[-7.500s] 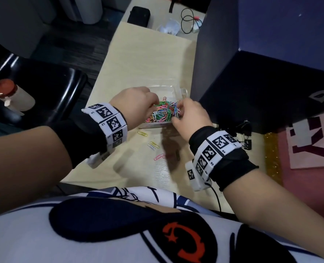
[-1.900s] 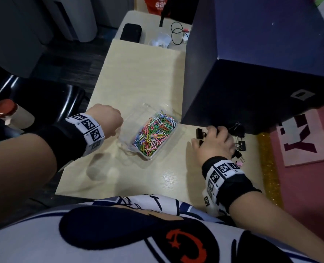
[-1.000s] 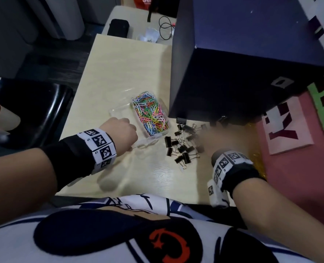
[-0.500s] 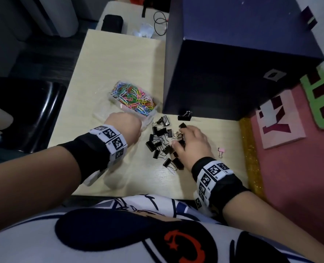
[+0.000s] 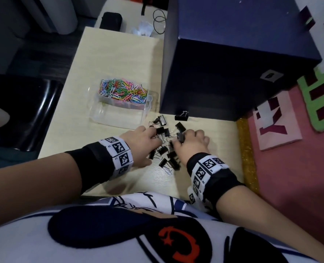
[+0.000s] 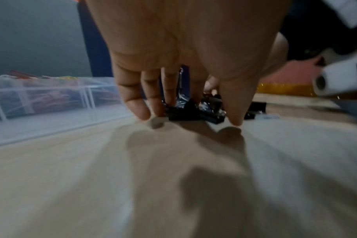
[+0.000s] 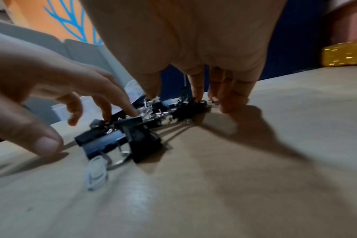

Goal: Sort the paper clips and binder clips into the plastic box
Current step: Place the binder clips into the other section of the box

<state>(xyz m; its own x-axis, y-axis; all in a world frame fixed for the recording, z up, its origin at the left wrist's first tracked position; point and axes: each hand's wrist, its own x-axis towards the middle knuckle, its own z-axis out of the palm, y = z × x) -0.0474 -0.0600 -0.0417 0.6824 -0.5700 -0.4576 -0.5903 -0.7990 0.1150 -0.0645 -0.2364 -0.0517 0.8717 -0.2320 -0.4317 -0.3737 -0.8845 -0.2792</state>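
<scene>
Table [image 5: 117, 59]: pale wood-grain top, lit from above, glare near its front edge.
Box [image 5: 239, 54]: big dark-blue block on the table's right half, reaching its far edge.
Second table [image 5: 131, 14]: butts the far edge; holds a black case [image 5: 111, 21], a looped cable [image 5: 159, 20] and a crumpled clear bag [image 5: 143, 28].
Chair [image 5: 24, 112]: glossy black seat off the left edge.
Floor [image 5: 34, 50]: dark.
Mat [image 5: 294, 179]: pink, right of the table, with foam letter tiles [image 5: 276, 122].
Trim [image 5: 247, 154]: gold glitter strip along the right edge.
</scene>
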